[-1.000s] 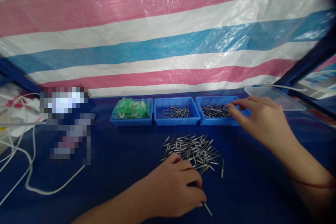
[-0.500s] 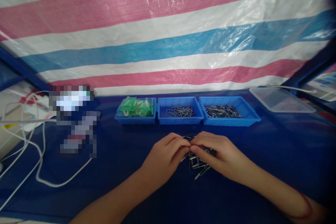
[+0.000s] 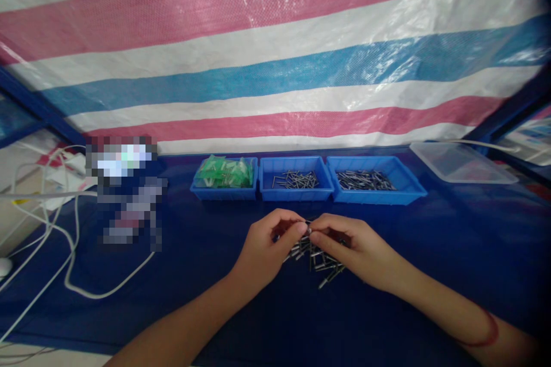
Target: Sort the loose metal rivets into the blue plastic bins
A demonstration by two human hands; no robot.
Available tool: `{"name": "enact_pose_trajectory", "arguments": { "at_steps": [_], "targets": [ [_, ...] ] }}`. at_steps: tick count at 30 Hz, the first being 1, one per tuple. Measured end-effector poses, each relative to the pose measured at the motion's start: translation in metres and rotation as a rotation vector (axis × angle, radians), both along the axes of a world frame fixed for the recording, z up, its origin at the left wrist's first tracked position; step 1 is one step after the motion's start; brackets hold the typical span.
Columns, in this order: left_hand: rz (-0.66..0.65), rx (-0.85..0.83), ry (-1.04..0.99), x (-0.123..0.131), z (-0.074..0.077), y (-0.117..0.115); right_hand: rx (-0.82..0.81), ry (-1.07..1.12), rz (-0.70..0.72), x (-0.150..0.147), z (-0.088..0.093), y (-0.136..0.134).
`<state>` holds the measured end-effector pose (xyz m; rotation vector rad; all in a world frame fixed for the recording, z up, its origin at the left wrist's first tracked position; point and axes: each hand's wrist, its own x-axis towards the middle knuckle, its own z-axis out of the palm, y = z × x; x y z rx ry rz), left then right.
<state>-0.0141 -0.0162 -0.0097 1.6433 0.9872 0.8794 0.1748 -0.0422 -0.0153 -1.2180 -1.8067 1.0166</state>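
Observation:
Over a loose pile of rivet-like metal pins [image 3: 325,266] on the blue table, my two hands meet fingertip to fingertip. My left hand [image 3: 269,243] is closed in a pinch of thumb and forefinger. My right hand [image 3: 355,246] pinches from the other side, its thumb and forefinger together. A small silver metal pin [image 3: 309,231] shows as a bright spot between the fingertips; most of it is hidden, and its exact kind is hard to make out. Part of the pile lies under the fingers.
Behind the hands stand three blue bins: one with green plastic packets [image 3: 226,172], a middle bin [image 3: 297,195] and a right bin [image 3: 374,198] holding metal pins. A clear plastic lid [image 3: 462,163] lies at right. White cables [image 3: 94,296] and blurred-out items occupy the left.
My fingertips have risen slightly from the pile. The left thumb has shifted up against the forefinger, and a silver spot shows between the hands. More of the pile's left side is visible.

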Motion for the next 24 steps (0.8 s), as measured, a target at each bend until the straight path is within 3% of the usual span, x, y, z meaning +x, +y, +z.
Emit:
{"name": "enact_pose_trajectory", "arguments": {
  "at_steps": [6,16,24],
  "targets": [
    [-0.007,0.065,0.026,0.0004,0.0023,-0.0004,-0.002,0.074,0.009,-0.0002,-0.0016,0.0001],
    [-0.006,0.229,0.049,-0.0008,0.0051,-0.0004,0.014,0.101,-0.090,0.0033,-0.0011,0.0018],
    [-0.013,0.234,0.170,-0.0006,0.0043,-0.0002,0.134,0.059,-0.183,0.0037,0.0057,-0.0009]
  ]
}}
